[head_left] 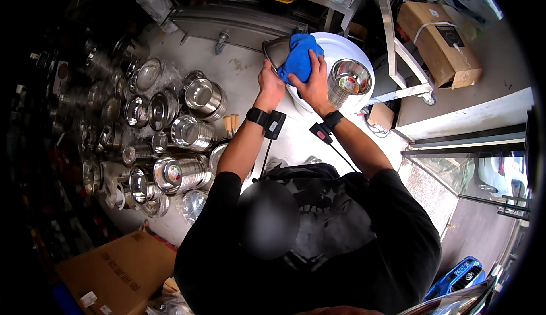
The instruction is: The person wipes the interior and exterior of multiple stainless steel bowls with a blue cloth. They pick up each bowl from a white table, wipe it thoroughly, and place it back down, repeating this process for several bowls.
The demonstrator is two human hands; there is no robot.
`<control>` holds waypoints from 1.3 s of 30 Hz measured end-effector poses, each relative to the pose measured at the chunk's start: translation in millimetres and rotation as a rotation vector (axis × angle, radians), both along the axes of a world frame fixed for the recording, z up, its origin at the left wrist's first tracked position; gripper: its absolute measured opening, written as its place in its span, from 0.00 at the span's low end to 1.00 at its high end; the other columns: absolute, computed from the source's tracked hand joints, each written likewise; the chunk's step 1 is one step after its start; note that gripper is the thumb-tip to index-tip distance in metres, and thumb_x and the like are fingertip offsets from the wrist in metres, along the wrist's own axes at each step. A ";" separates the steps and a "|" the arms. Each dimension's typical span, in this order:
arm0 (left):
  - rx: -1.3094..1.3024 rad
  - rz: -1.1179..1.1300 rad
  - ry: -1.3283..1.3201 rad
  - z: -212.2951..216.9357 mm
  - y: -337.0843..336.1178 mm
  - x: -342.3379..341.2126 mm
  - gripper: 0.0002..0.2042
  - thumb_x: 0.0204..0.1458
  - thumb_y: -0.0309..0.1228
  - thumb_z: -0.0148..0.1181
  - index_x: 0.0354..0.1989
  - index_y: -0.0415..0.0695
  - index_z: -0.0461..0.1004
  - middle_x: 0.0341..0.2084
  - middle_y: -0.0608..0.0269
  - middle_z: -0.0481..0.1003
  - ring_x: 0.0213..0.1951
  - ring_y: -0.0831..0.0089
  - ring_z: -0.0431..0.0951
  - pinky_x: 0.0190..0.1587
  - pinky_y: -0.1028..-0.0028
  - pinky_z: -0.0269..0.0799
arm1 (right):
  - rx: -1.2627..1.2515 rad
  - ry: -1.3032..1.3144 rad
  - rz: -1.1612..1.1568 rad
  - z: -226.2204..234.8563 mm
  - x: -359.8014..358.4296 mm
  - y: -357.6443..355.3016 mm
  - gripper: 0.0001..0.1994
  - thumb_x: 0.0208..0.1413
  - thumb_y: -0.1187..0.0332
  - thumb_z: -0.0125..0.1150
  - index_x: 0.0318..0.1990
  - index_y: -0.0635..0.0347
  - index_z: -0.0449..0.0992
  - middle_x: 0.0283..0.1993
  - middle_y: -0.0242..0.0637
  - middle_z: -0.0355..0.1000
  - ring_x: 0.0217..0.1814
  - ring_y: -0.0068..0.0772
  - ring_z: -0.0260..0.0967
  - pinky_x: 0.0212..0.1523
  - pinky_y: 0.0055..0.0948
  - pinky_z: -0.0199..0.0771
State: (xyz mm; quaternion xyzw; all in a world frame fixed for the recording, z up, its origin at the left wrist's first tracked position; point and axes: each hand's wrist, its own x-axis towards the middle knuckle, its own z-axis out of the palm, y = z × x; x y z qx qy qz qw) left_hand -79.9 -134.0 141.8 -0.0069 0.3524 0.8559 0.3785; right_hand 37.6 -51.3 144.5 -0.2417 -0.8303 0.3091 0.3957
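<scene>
Wiping under way: left hand (269,83) steadies steel bowl (276,50); right hand (311,84) presses blue cloth (300,56) against it. Next: turn bowl.

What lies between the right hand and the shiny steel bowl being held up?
A blue cloth does: the right hand presses it against the steel bowl. The left hand grips the bowl directly, nothing between.

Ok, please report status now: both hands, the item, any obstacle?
Left hand grips steel bowl. Right hand presses blue cloth on bowl. Stack of steel bowls close beside right hand, on white round tub.
</scene>
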 end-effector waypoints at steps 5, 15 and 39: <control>-0.026 -0.016 -0.097 0.7 -20.6 -17.7 0.26 0.72 0.46 0.26 0.60 0.42 0.68 0.60 0.56 0.72 0.63 0.61 0.70 0.69 0.56 0.60 | -0.108 0.084 0.126 -27.9 22.5 15.3 0.49 0.43 0.63 0.78 0.73 0.55 0.55 0.69 0.56 0.56 0.70 0.58 0.58 0.69 0.47 0.62; -0.232 -0.109 -0.100 -41.6 -58.9 -36.0 0.22 0.70 0.46 0.34 0.41 0.43 0.73 0.40 0.57 0.77 0.47 0.59 0.78 0.55 0.53 0.73 | -0.489 0.009 0.353 -56.5 45.4 60.9 0.37 0.42 0.80 0.67 0.65 0.55 0.70 0.59 0.43 0.75 0.59 0.35 0.73 0.62 0.32 0.71; -0.200 -0.194 -0.215 -49.5 -80.0 -19.7 0.08 0.62 0.42 0.59 0.35 0.55 0.76 0.35 0.71 0.77 0.42 0.70 0.77 0.49 0.66 0.75 | -0.495 -0.072 0.003 -37.2 20.0 2.1 0.40 0.48 0.50 0.76 0.67 0.55 0.68 0.58 0.50 0.72 0.60 0.46 0.72 0.61 0.38 0.72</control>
